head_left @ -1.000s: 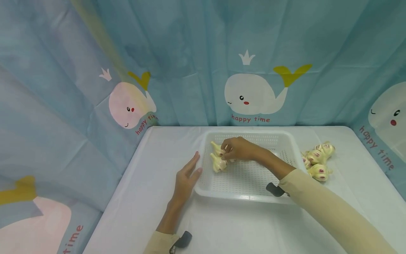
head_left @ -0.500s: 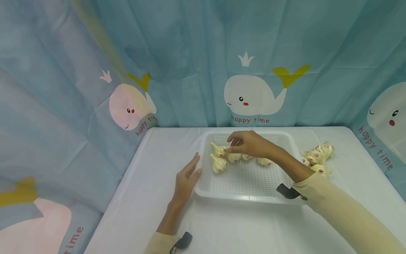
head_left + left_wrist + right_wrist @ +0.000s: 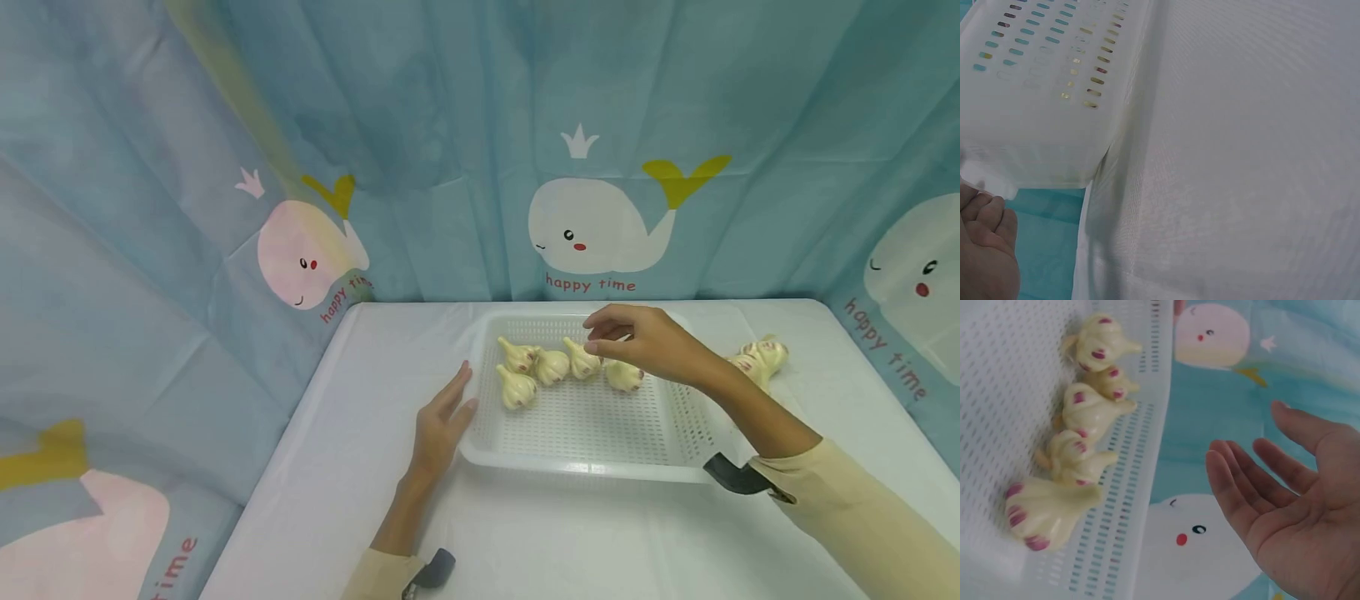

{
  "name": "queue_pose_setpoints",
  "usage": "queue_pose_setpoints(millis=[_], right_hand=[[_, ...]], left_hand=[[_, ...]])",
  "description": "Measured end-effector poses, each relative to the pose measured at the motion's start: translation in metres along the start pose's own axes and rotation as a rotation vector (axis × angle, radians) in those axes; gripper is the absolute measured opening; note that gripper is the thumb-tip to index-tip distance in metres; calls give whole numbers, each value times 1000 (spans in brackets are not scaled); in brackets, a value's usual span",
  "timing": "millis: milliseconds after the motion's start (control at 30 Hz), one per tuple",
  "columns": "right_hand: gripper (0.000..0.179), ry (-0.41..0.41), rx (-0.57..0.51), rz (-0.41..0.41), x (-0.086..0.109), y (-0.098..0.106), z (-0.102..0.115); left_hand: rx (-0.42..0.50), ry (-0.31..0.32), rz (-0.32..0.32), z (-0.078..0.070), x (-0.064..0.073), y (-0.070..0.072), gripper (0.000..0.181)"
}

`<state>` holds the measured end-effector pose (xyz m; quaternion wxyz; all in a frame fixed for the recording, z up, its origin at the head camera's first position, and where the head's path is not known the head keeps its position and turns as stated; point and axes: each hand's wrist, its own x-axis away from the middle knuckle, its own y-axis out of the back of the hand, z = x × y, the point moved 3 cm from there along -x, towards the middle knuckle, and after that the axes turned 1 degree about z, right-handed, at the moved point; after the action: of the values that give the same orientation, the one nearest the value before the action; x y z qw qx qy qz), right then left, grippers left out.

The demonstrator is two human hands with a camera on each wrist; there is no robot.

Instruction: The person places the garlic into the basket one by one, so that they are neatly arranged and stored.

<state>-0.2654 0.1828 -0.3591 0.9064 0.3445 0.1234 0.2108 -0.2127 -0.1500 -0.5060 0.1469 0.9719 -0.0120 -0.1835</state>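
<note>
A white perforated plastic basket [image 3: 540,467] sits on the table, with several pale garlic bulbs [image 3: 552,367] along its back left part. My left hand [image 3: 438,429] lies with extended fingers at the basket's left rim; in the left wrist view, its fingertips are right at the basket wall [image 3: 1035,119]. Over the back right of the basket is my right hand [image 3: 641,337], fingers loosely bent, holding nothing. In the right wrist view this hand [image 3: 1291,494] appears apart from the row of purple-marked bulbs, the nearest being a large garlic bulb [image 3: 1047,515].
To the right of the basket lies a small pile of garlic bulbs [image 3: 767,357], partly hidden by my right forearm. A white cloth [image 3: 570,533] covers the table. Blue curtains [image 3: 450,167] printed with whales hang behind and at both sides.
My right hand has let go of a garlic bulb at the basket's left and moved right, uncovering the bulbs there. My left hand stays at the rim.
</note>
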Motion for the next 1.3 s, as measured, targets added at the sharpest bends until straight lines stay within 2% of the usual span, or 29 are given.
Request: queue_pose_setpoints(millis=[400, 600, 900, 1300], right_hand=[[30, -11, -9, -99, 49, 23, -26], [30, 4, 1, -183, 71, 32, -41], [41, -120, -9, -276, 104, 46, -76], [45, -177, 28, -335, 135, 57, -115]], left_hand=[[24, -6, 5, 0, 1, 0, 50], [41, 1, 12, 2, 1, 0, 50], [9, 1, 7, 1, 1, 0, 49], [-7, 8, 2, 0, 0, 1, 50]])
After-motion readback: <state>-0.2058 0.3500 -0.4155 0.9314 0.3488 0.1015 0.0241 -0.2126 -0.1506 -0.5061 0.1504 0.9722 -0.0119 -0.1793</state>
